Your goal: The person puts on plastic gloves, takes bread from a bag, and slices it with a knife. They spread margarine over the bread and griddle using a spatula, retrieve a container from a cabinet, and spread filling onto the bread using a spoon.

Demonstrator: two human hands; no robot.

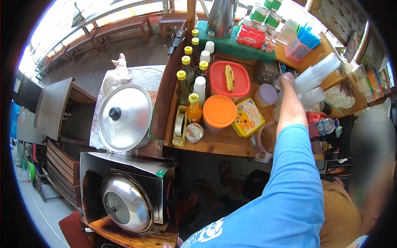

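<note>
My right arm, in a blue sleeve, stretches across the wooden counter to its far side. There my right hand (285,77), apparently in clear plastic, is beside a grey metal box (265,71) and near stacked clear plastic cups (308,80). Its fingers are too small and covered to make out. Close to the forearm are a purple-lidded tub (268,94), a yellow tub (248,118) and a clear container (264,140). Only a sliver of skin, perhaps my left hand (167,245), shows at the bottom edge, with its fingers hidden.
Yellow-capped bottles (182,84), an orange-lidded tub (219,111) and a banana on a red lid (229,78) stand leftward. A large lidded pot (125,118) and a lidded wok (127,202) are farther left. Another person (341,215) is at the right.
</note>
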